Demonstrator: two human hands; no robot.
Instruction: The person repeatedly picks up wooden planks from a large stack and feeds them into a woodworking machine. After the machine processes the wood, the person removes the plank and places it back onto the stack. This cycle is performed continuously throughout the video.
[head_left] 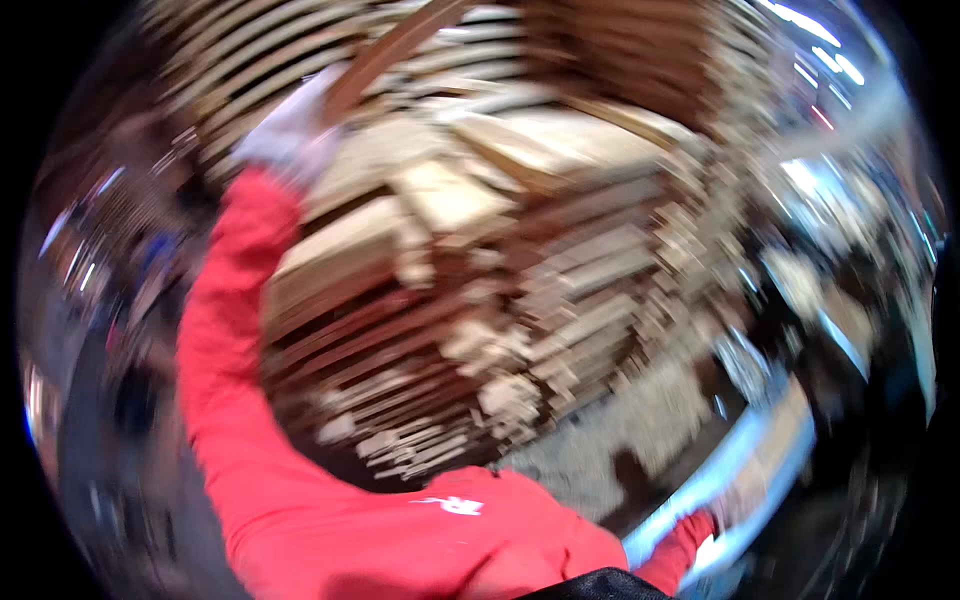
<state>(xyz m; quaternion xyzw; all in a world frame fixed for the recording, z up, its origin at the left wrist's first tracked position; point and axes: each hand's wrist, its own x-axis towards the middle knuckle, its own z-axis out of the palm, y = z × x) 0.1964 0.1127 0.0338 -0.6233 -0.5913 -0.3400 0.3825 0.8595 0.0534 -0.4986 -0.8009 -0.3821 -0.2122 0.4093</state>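
The picture is heavily blurred by motion. My left arm, in a red sleeve, reaches up and away to a tall stack of wooden planks (520,250). My left hand (290,130) wears a pale glove and closes on the lower end of a long brown wooden strip (385,50) that slants up to the right over the stack. My right hand (728,505) is low at the right, at the end of a red cuff, against a long pale board (760,450). Blur hides its fingers.
The planks lie in many layers with their ends toward me, light ones on top and darker ones below. Grey speckled floor (640,420) shows under the stack. Dark blurred shapes and bright lights fill the left and right rims.
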